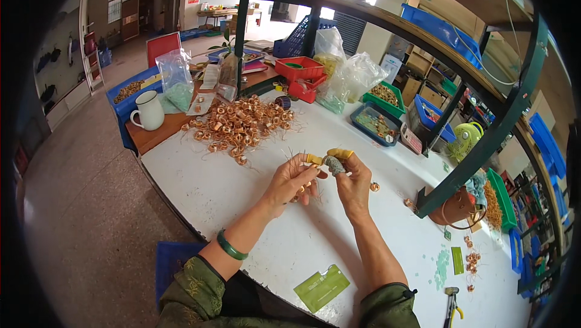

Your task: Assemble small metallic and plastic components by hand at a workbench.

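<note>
My left hand (289, 184) is curled around several small copper wire coils (301, 190) with thin wire ends sticking out. A yellow finger cover sits on one of its fingertips. Close beside it, my right hand (354, 187) is bent in a pinch, with yellow covering its index fingertip. A mottled grey wrap or piece (333, 165) is at its thumb; I cannot tell what the fingers hold. Both hands are above the white table (254, 198). Beyond the left hand lies a large heap of copper coils (242, 123), and a single coil (375, 187) rests right of my right hand.
A white mug (149, 111) stands at the left. Trays, red bins (301, 69) and plastic bags (362, 75) line the back. A dark green shelf post (484, 140) rises at the right. Nearer are a green card (322, 288), a hammer (450, 304) and yellow-handled pliers.
</note>
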`<move>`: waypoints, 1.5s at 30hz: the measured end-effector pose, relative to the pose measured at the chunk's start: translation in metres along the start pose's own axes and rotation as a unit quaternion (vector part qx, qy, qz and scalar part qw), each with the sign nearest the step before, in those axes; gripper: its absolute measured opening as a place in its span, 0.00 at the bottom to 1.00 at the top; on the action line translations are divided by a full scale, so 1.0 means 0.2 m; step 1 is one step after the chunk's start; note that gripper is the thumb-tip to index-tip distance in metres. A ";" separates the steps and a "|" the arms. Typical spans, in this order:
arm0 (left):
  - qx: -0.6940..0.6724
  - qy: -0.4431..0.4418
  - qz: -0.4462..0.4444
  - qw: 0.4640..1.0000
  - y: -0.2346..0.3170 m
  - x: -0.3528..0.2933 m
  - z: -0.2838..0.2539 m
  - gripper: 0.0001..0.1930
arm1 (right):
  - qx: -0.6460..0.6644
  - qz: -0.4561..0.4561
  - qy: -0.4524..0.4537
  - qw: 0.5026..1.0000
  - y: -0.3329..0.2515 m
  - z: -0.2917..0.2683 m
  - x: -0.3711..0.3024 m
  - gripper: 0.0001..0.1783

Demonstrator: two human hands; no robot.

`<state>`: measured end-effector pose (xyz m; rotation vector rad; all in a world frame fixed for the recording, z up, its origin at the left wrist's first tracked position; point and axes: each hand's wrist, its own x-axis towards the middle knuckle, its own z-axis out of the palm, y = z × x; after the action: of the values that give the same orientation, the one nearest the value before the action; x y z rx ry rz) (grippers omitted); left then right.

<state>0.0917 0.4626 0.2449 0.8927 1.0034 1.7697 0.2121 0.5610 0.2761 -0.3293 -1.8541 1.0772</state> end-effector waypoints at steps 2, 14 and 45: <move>0.018 0.005 -0.016 1.000 0.00 0.01 0.01 0.08 | -0.048 -0.022 -0.017 0.998 -0.02 -0.02 0.00 0.22; 0.053 0.055 0.069 0.995 -0.04 0.02 0.05 0.09 | 0.166 0.074 -0.009 0.983 0.08 -0.03 0.03 0.21; 0.059 0.053 0.093 0.993 -0.02 0.00 0.00 0.11 | 0.282 0.145 -0.025 0.948 0.14 0.02 0.03 0.15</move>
<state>0.0928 0.4631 0.2408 1.0019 1.1342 1.9464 0.1993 0.5790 0.2563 -0.2384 -1.4797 1.7738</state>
